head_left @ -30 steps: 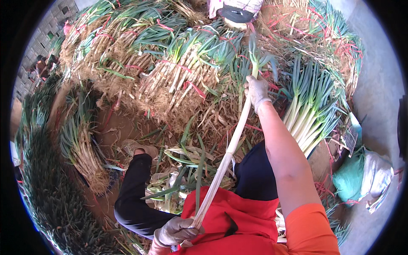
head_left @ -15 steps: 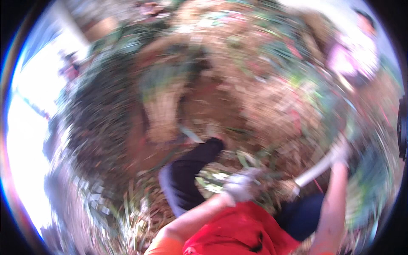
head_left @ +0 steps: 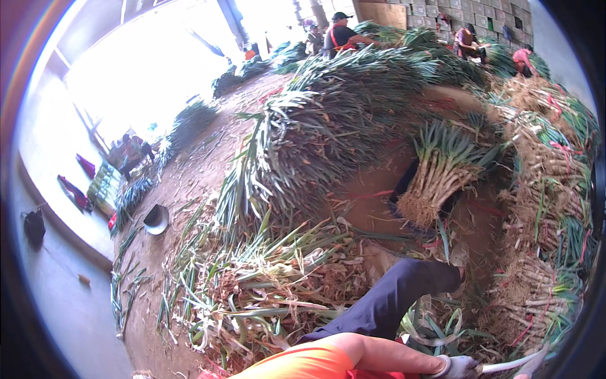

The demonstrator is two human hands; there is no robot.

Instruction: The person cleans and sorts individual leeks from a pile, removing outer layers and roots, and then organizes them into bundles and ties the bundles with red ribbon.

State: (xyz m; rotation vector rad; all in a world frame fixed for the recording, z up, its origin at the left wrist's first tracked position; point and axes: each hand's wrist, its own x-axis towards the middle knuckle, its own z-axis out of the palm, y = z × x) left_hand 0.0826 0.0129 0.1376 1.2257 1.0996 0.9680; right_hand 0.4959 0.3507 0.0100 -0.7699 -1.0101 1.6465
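My left hand [head_left: 462, 366], in a pale glove, is at the lower right with its fingers closed at the root end of a long white green onion stalk [head_left: 508, 364]. The stalk runs rightward to a pale, blurred shape at the lower right rim, which seems to be my gloved right hand [head_left: 535, 364]; its fingers cannot be made out. Beyond my dark-trousered leg, a thick bundle of green onions [head_left: 435, 167] lies on a dark support, roots toward me. Peeled leaves and dry skins [head_left: 271, 284] are heaped to my left.
A large pile of green onions [head_left: 322, 126] rises ahead. Tied bundles [head_left: 536, 215] line the right side, roots inward. Several people work at the back, one in a dark top and red apron [head_left: 341, 38]. A round pale container [head_left: 156, 220] lies on the floor at left.
My view has swung to the left and sharpened from heavy blur. Both hands, earlier apart near the middle and right, now appear at the lower right, my left one at the stalk's root end.
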